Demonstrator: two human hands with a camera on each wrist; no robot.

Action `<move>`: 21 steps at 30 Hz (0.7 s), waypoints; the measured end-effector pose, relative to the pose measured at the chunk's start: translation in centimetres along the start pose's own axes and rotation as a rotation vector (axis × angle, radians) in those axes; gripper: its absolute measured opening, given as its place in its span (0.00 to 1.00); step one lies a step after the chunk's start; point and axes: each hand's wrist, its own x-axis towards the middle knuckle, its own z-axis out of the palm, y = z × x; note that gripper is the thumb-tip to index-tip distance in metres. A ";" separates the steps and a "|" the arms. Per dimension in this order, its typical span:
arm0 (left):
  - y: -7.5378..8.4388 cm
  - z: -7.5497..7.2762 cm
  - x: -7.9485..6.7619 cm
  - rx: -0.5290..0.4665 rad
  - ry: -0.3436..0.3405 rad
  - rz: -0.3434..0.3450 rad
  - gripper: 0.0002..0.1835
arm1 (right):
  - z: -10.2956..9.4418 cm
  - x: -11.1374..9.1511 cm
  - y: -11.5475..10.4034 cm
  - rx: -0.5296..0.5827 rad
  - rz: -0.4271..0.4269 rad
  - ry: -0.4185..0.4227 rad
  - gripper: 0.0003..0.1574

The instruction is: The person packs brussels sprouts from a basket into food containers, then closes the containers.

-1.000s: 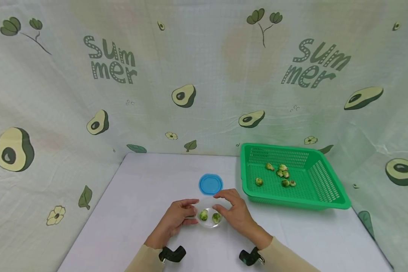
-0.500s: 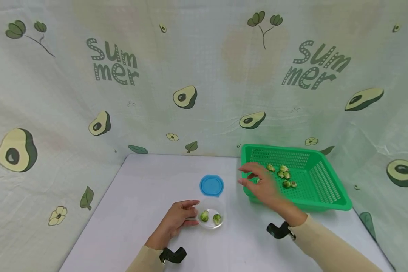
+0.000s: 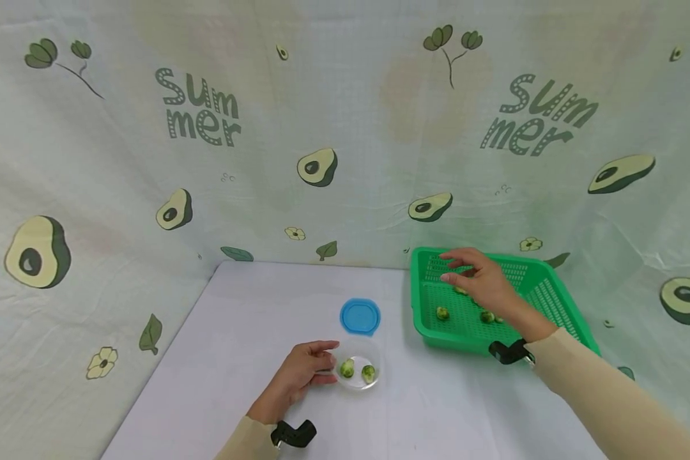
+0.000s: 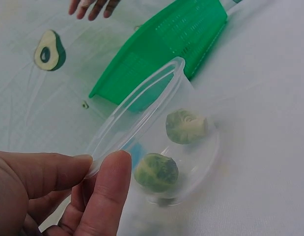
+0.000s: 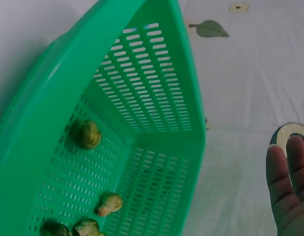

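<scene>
A clear round plastic cup (image 3: 359, 383) stands on the table with two Brussels sprouts (image 4: 156, 172) in it. My left hand (image 3: 303, 369) pinches the cup's rim on its left side, thumb and finger visible on it in the left wrist view. Over the green basket (image 3: 448, 342), my right hand (image 3: 483, 281) is raised with its fingers apart and nothing between them. Inside the basket lie several Brussels sprouts (image 5: 89, 134); in the head view the right hand hides some of them.
A blue lid (image 3: 360, 315) lies flat on the white table just behind the cup. The basket fills the back right corner. A printed curtain (image 3: 356, 115) hangs behind the table and along its sides.
My right hand has left the cup and moved right and away, over the basket. My left hand has stayed at the cup, and the two sprouts in it have not moved.
</scene>
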 end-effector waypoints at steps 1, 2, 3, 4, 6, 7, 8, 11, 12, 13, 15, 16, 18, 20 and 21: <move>0.0 0.0 0.0 0.000 0.001 -0.002 0.25 | -0.3 0.1 0.3 0.003 0.017 -0.025 0.26; 0.1 0.0 -0.1 -0.001 0.000 -0.003 0.25 | -0.5 0.3 0.5 0.000 0.035 -0.047 0.27; 0.2 0.1 -0.1 -0.001 0.001 -0.004 0.25 | -0.7 0.4 0.8 -0.001 0.050 -0.068 0.27; 0.2 0.1 -0.1 -0.003 0.001 -0.005 0.25 | -0.8 0.6 1.0 -0.009 0.061 -0.086 0.28; 0.2 0.1 -0.1 -0.005 0.001 -0.004 0.25 | -1.0 0.8 1.5 -0.009 0.089 -0.127 0.30; 0.2 0.1 -0.1 -0.006 0.001 -0.004 0.25 | -1.1 1.0 1.8 -0.008 0.101 -0.145 0.31; 0.2 0.1 -0.1 -0.005 0.001 -0.004 0.26 | -1.2 1.0 2.1 -0.006 0.110 -0.161 0.32; 0.1 0.0 0.0 -0.006 0.003 -0.003 0.26 | -1.2 1.2 2.9 0.010 0.137 -0.214 0.34; 0.0 0.0 0.1 -0.007 0.003 -0.003 0.26 | -1.2 1.3 3.2 0.015 0.143 -0.231 0.34; 0.0 0.0 0.1 -0.007 0.004 -0.003 0.26 | -1.1 1.4 3.5 0.016 0.147 -0.245 0.35; 0.0 0.0 0.1 -0.006 0.006 -0.004 0.25 | -0.9 1.5 4.1 0.015 0.152 -0.273 0.36; 0.0 0.0 0.1 -0.005 0.006 -0.006 0.25 | -0.9 1.6 4.3 0.007 0.146 -0.286 0.36; 0.0 -0.1 0.1 -0.003 0.006 -0.008 0.26 | -0.7 1.8 4.9 0.000 0.143 -0.311 0.36; 0.0 -0.1 0.1 -0.001 0.008 -0.010 0.26 | -0.6 2.0 5.5 -0.013 0.140 -0.333 0.36; 0.0 -0.1 0.1 0.000 0.008 -0.011 0.26 | -0.6 2.1 5.7 -0.019 0.139 -0.343 0.36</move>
